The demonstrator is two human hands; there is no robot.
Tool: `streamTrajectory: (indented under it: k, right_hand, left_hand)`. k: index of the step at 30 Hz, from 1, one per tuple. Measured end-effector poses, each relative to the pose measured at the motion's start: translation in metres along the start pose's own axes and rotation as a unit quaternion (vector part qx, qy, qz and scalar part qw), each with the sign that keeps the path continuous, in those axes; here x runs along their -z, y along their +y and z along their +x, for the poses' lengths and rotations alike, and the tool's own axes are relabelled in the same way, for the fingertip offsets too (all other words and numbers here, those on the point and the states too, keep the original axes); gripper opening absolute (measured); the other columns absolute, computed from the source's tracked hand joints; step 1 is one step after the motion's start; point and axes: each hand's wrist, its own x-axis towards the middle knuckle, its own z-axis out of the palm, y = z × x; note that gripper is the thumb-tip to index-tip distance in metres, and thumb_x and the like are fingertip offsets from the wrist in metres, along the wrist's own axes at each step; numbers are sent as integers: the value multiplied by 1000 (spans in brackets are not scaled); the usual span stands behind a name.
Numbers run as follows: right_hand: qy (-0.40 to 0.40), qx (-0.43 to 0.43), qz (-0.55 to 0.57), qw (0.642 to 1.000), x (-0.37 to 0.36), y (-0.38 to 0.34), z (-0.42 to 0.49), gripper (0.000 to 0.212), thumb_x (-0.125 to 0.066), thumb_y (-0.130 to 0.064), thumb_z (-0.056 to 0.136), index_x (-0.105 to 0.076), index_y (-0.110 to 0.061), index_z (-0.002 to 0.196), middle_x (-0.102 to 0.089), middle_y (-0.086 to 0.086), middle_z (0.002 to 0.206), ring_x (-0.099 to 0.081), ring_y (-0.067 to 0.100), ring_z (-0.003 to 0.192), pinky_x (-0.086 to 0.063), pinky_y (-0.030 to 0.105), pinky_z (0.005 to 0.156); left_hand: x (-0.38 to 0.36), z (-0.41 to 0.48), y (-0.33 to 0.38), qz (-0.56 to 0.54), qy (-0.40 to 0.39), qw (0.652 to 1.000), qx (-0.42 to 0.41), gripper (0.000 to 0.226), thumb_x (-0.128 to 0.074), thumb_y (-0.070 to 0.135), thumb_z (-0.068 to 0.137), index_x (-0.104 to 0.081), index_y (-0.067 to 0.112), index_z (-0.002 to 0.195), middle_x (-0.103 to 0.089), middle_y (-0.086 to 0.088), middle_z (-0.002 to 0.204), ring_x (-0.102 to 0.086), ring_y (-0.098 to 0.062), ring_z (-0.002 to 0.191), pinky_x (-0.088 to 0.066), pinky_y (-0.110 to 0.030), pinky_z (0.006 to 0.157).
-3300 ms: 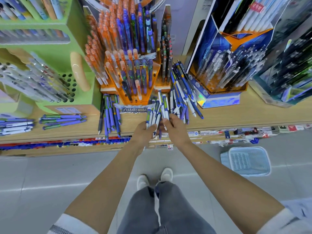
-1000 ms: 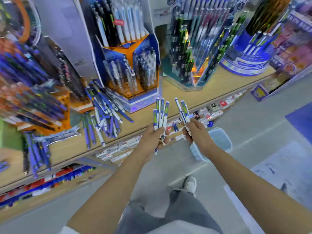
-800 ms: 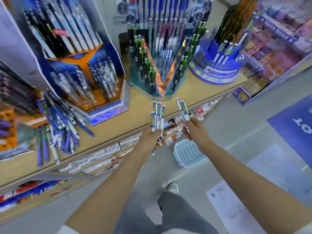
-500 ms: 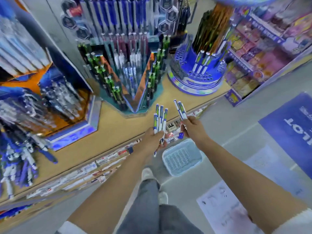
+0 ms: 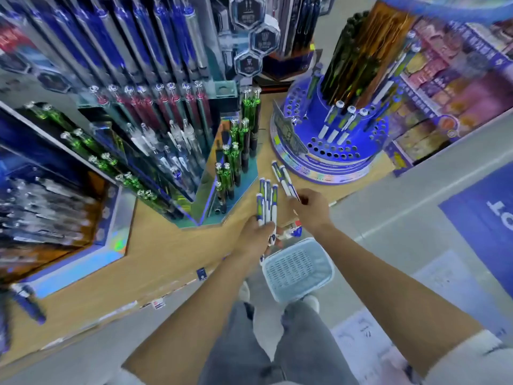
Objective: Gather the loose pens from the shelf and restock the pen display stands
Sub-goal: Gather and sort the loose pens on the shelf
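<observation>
My left hand [image 5: 255,236] grips a bunch of several white, blue and green pens [image 5: 267,202], their caps pointing up over the shelf edge. My right hand [image 5: 312,209] pinches two matching pens [image 5: 283,179], tilted up and to the left. Both hands hover above the wooden shelf [image 5: 155,251], just in front of a round blue display stand [image 5: 327,151]. That stand has many open holes and three similar white pens [image 5: 340,126] standing in it.
A teal angular stand [image 5: 219,190] with green, red and clear pens rises left of my hands. A larger blue and orange stand [image 5: 83,240] sits further left. A light blue basket [image 5: 297,269] lies on the floor below the shelf. Colourful boxes [image 5: 449,87] fill the right shelving.
I have walked right along the shelf. The round blue stand has come closer, now just ahead of my hands. Both hands keep hold of their pens.
</observation>
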Motion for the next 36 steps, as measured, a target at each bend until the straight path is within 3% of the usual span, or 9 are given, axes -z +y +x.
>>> streamTrajectory:
  k: [3, 7, 10, 13, 18, 21, 26, 30, 36]
  right_hand:
    - [-28, 41, -2, 999, 4, 1, 10, 29, -72, -20, 84, -63, -7, 108, -70, 8, 76, -64, 24, 69, -51, 35, 67]
    - [-18, 118, -40, 992, 16, 8, 17, 36, -77, -19, 78, -61, -11, 110, -64, 6, 87, -60, 21, 75, -49, 32, 74]
    - [-26, 160, -35, 986, 34, 11, 14, 8, -70, -15, 83, -67, -13, 90, -64, 6, 81, -59, 20, 69, -48, 32, 68]
    - [-188, 98, -39, 976, 42, 6, 5, 31, -62, -29, 92, -67, -5, 72, -60, 7, 64, -52, 16, 57, -38, 28, 59]
    - [-221, 73, -17, 973, 39, 1, 14, 31, -69, -23, 86, -67, 6, 74, -58, 19, 64, -48, 18, 62, -36, 30, 63]
    - [-206, 61, 2, 977, 40, 3, 22, 31, -69, -22, 86, -59, -13, 57, -51, 3, 52, -44, 16, 53, -37, 32, 62]
    - [-170, 89, -8, 981, 41, -4, 31, 16, -68, -27, 87, -66, -13, 81, -56, -10, 59, -52, 8, 57, -42, 26, 64]
    - [-140, 115, -16, 983, 33, -13, 36, 22, -71, -20, 86, -52, -23, 76, -55, -15, 58, -52, 1, 57, -40, 24, 60]
    - [-162, 125, -26, 979, 35, -7, 33, 25, -74, -21, 84, -59, -15, 103, -62, 0, 79, -60, 16, 74, -52, 30, 74]
  left_hand:
    - [-13, 5, 5, -29, 24, 999, 2, 13, -43, 6, 96, -53, 11, 104, -67, -4, 80, -51, -5, 38, -29, -20, 37]
    - [-31, 7, 6, -72, 72, 995, 16, 15, -47, 10, 97, -55, 6, 109, -67, -8, 85, -52, -3, 37, -32, -23, 40]
    - [-45, 9, 6, -109, 116, 987, 21, 20, -49, 15, 97, -55, 5, 114, -68, -22, 97, -58, -18, 52, -36, -22, 39]
    - [-59, 10, 6, -167, 132, 977, 4, 25, -48, 16, 99, -55, 2, 117, -67, -24, 98, -62, -31, 69, -41, -21, 40]
    - [-69, 2, 15, -219, 131, 967, -8, 18, -46, 15, 101, -56, 3, 109, -67, -13, 84, -66, -20, 53, -57, -32, 50]
    - [-64, 2, 17, -199, 149, 969, -9, 17, -44, 14, 102, -57, 5, 104, -66, -9, 72, -65, -18, 47, -57, -31, 49]
    - [-56, 2, 18, -104, 156, 982, -22, 13, -41, 19, 102, -51, 12, 100, -68, -9, 70, -64, -21, 48, -47, -23, 43]
    - [-49, 14, 23, 32, 177, 983, -38, 17, -37, 29, 102, -49, 17, 101, -72, -9, 69, -65, -31, 51, -55, -34, 48]
    - [-36, 30, 28, 326, 240, 913, -44, 38, -24, 41, 102, -46, 11, 106, -70, -8, 71, -66, -31, 76, -52, -40, 74]
